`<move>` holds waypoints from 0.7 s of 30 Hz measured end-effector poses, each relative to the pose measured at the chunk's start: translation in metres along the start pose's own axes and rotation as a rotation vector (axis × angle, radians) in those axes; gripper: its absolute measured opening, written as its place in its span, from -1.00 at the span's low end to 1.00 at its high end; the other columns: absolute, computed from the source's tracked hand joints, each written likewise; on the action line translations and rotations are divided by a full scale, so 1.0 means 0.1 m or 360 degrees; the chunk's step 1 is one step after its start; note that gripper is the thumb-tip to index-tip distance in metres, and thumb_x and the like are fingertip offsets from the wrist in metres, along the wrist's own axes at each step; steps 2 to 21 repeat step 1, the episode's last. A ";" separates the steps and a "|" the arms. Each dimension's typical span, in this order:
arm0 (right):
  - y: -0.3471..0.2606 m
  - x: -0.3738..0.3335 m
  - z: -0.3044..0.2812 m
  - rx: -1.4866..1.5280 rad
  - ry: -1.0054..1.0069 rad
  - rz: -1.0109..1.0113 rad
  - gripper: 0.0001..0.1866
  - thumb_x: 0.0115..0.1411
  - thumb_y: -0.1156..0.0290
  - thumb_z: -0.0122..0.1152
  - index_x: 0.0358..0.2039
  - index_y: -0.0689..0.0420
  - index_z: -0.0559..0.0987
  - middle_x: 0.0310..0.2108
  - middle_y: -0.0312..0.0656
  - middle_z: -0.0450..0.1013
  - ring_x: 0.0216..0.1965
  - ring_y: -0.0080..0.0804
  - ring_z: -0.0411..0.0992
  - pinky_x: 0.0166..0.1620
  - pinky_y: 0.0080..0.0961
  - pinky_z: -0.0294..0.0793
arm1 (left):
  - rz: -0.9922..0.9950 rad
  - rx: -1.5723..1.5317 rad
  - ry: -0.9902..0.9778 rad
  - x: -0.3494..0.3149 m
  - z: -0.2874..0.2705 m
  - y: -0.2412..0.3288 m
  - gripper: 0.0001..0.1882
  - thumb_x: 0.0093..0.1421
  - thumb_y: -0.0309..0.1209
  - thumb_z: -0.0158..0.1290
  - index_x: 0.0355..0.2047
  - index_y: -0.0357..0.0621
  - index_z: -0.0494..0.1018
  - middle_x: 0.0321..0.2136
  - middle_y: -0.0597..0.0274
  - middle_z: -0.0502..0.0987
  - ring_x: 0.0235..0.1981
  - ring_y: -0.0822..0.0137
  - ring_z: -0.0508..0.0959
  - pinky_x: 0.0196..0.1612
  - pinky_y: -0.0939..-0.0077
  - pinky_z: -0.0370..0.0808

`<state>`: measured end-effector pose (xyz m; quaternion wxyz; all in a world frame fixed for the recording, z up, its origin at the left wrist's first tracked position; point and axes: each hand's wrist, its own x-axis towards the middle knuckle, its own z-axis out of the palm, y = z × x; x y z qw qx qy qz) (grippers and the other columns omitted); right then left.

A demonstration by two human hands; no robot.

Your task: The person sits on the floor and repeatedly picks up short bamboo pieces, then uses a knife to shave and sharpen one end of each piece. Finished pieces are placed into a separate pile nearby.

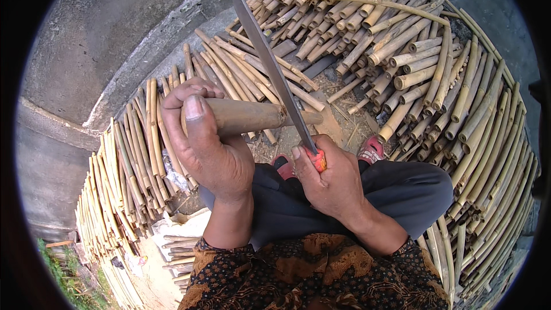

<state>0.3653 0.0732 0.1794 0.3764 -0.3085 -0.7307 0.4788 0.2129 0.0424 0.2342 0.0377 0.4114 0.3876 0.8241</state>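
My left hand (212,149) is closed round a short bamboo pole (244,116), with the thumb along its near side. The pole lies roughly level, pointing right, with a joint ring near the blade. In my right hand (333,181) is the red-orange handle of a long-bladed cutting tool (270,60). Its straight, narrow blade slants up and left, crossing the pole just past the ring. Whether the edge has teeth, I cannot tell. A slimmer stub of bamboo (313,118) shows right of the blade.
Stacked bamboo poles (396,40) fill the far and right side. More poles (132,155) lean in a row at the left, below a concrete wall (109,40). Shavings (336,129) litter the ground by my pink shoes (372,149). A pale sack (183,225) lies lower left.
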 end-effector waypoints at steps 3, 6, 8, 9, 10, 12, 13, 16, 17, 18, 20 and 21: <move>-0.07 -0.06 -0.01 0.0057 0.0077 -0.0136 -0.74 0.32 0.28 0.25 -0.22 0.24 0.52 -0.52 0.06 0.56 -0.45 0.00 0.64 -0.38 -0.17 0.56 | -0.0018 -0.0021 0.0016 -0.02 -0.02 0.01 -0.80 0.40 -0.35 -0.06 -0.08 -0.21 0.33 -0.20 0.07 0.39 -0.14 0.37 0.36 0.11 0.37 0.30; -0.07 -0.06 -0.01 0.0057 0.0077 -0.0136 -0.74 0.32 0.28 0.25 -0.22 0.24 0.52 -0.52 0.06 0.56 -0.45 0.00 0.64 -0.38 -0.17 0.56 | -0.0018 -0.0021 0.0016 -0.02 -0.02 0.01 -0.80 0.40 -0.35 -0.06 -0.08 -0.21 0.33 -0.20 0.07 0.39 -0.14 0.37 0.36 0.11 0.37 0.30; -0.07 -0.06 -0.01 0.0057 0.0077 -0.0136 -0.74 0.32 0.28 0.25 -0.22 0.24 0.52 -0.52 0.06 0.56 -0.45 0.00 0.64 -0.38 -0.17 0.56 | -0.0018 -0.0021 0.0016 -0.02 -0.02 0.01 -0.80 0.40 -0.35 -0.06 -0.08 -0.21 0.33 -0.20 0.07 0.39 -0.14 0.37 0.36 0.11 0.37 0.30; -0.07 -0.06 -0.01 0.0057 0.0077 -0.0136 -0.74 0.32 0.28 0.25 -0.22 0.24 0.52 -0.52 0.06 0.56 -0.45 0.00 0.64 -0.38 -0.17 0.56 | -0.0018 -0.0021 0.0016 -0.02 -0.02 0.01 -0.80 0.40 -0.35 -0.06 -0.08 -0.21 0.33 -0.20 0.07 0.39 -0.14 0.37 0.36 0.11 0.37 0.30; -0.07 -0.06 -0.01 0.0057 0.0077 -0.0136 -0.74 0.32 0.28 0.25 -0.22 0.24 0.52 -0.52 0.06 0.56 -0.45 0.00 0.64 -0.38 -0.17 0.56 | -0.0018 -0.0021 0.0016 -0.02 -0.02 0.01 -0.80 0.40 -0.35 -0.06 -0.08 -0.21 0.33 -0.20 0.07 0.39 -0.14 0.37 0.36 0.11 0.37 0.30; -0.07 -0.06 -0.01 0.0057 0.0077 -0.0136 -0.74 0.32 0.28 0.25 -0.22 0.24 0.52 -0.52 0.06 0.56 -0.45 0.00 0.64 -0.38 -0.17 0.56 | -0.0018 -0.0021 0.0016 -0.02 -0.02 0.01 -0.80 0.40 -0.35 -0.06 -0.08 -0.21 0.33 -0.20 0.07 0.39 -0.14 0.37 0.36 0.11 0.37 0.30; -0.07 -0.06 -0.01 0.0057 0.0077 -0.0136 -0.74 0.32 0.28 0.25 -0.22 0.24 0.52 -0.52 0.06 0.56 -0.45 0.00 0.64 -0.38 -0.17 0.56 | -0.0018 -0.0021 0.0016 -0.02 -0.02 0.01 -0.80 0.40 -0.35 -0.06 -0.08 -0.21 0.33 -0.20 0.07 0.39 -0.14 0.37 0.36 0.11 0.37 0.30; -0.07 -0.06 -0.01 0.0057 0.0077 -0.0136 -0.74 0.32 0.28 0.25 -0.22 0.24 0.52 -0.52 0.06 0.56 -0.45 0.00 0.64 -0.38 -0.17 0.56 | -0.0018 -0.0021 0.0016 -0.02 -0.02 0.01 -0.80 0.40 -0.35 -0.06 -0.08 -0.21 0.33 -0.20 0.07 0.39 -0.14 0.37 0.36 0.11 0.37 0.30; -0.07 -0.06 -0.01 0.0057 0.0077 -0.0136 -0.74 0.32 0.28 0.25 -0.22 0.24 0.52 -0.52 0.06 0.56 -0.45 0.00 0.64 -0.38 -0.17 0.56 | -0.0018 -0.0021 0.0016 -0.02 -0.02 0.01 -0.80 0.40 -0.35 -0.06 -0.08 -0.21 0.33 -0.20 0.07 0.39 -0.14 0.37 0.36 0.11 0.37 0.30; -0.07 -0.06 -0.01 0.0057 0.0077 -0.0136 -0.74 0.32 0.28 0.25 -0.22 0.24 0.52 -0.52 0.06 0.56 -0.45 0.00 0.64 -0.38 -0.17 0.56 | -0.0018 -0.0021 0.0016 -0.02 -0.02 0.01 -0.80 0.40 -0.35 -0.06 -0.08 -0.21 0.33 -0.20 0.07 0.39 -0.14 0.37 0.36 0.11 0.37 0.30; -0.07 -0.06 -0.01 0.0057 0.0077 -0.0136 -0.74 0.32 0.28 0.25 -0.22 0.24 0.52 -0.52 0.06 0.56 -0.45 0.00 0.64 -0.38 -0.17 0.56 | -0.0018 -0.0021 0.0016 -0.02 -0.02 0.01 -0.80 0.40 -0.35 -0.06 -0.08 -0.21 0.33 -0.20 0.07 0.39 -0.14 0.37 0.36 0.11 0.37 0.30; -0.07 -0.06 -0.01 0.0057 0.0077 -0.0136 -0.74 0.32 0.28 0.25 -0.22 0.24 0.52 -0.52 0.06 0.56 -0.45 0.00 0.64 -0.38 -0.17 0.56 | -0.0018 -0.0021 0.0016 -0.02 -0.02 0.01 -0.80 0.40 -0.35 -0.06 -0.08 -0.21 0.33 -0.20 0.07 0.39 -0.14 0.37 0.36 0.11 0.37 0.30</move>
